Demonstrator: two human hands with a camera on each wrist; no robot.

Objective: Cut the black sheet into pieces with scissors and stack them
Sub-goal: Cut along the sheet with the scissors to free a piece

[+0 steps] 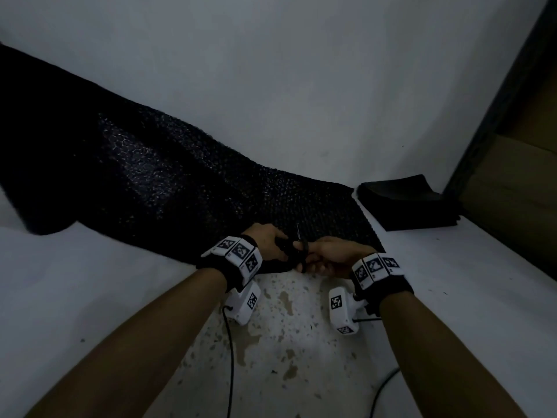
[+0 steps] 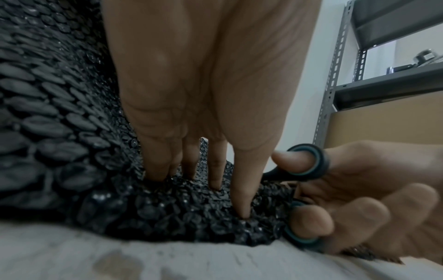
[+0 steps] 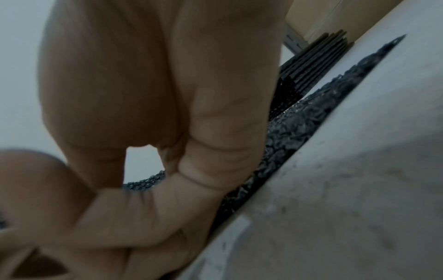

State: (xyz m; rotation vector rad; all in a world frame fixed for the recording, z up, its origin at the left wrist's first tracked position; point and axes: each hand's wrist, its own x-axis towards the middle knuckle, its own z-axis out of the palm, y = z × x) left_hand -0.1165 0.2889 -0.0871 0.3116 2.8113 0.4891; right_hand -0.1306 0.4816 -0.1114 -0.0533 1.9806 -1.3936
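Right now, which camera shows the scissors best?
The left wrist view: the scissors show both teal-lined handle loops, gripped by the right hand. The head view shows them small and dark. In the right wrist view the hands hide them.

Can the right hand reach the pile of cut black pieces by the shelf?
Probably yes. The pile of cut black pieces lies on the right hand's side with bare white table between, though that hand holds the black-handled scissors.

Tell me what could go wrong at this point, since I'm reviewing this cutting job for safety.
The left hand presses its fingers into the black sheet right beside the scissors held by the right hand, so a nick seems possible. The sheet ripples rather than lying flat, so the cut may wander.
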